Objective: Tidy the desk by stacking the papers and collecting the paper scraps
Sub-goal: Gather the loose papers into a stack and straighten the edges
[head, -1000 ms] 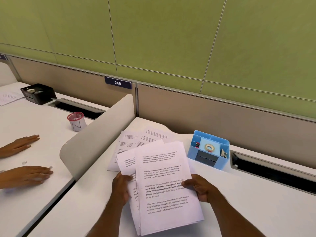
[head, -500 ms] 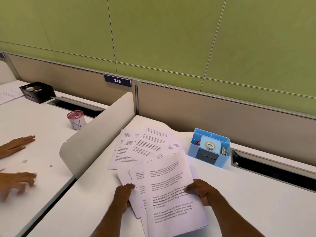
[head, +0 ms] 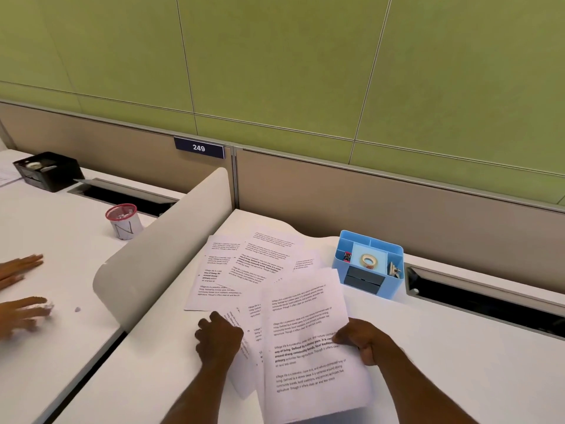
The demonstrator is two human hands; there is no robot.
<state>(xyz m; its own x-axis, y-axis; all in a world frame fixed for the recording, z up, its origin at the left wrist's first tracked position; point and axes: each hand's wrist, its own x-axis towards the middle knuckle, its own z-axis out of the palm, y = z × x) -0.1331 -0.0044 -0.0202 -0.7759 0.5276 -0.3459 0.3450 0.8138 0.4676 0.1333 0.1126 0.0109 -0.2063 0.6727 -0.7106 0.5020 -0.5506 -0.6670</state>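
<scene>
A bundle of printed white sheets [head: 308, 344] is held over the near part of the white desk [head: 458, 362], fanned and uneven. My left hand [head: 218, 336] grips its left edge and my right hand [head: 359, 341] pinches its right edge, thumb on the top page. Beyond the bundle several more printed sheets [head: 244, 267] lie spread and overlapping on the desk. No paper scraps show on this desk.
A blue organiser [head: 370, 264] with a tape roll stands at the back right, beside a dark cable slot [head: 489, 304]. A curved grey divider [head: 165, 252] walls off the left desk, where another person's hands [head: 21, 313], a red-rimmed cup [head: 123, 221] and small scraps [head: 78, 309] sit.
The bundle in my hands has come nearer and lower, uncovering more of the sheets spread behind it. The other person's nearer hand has shifted on the left desk.
</scene>
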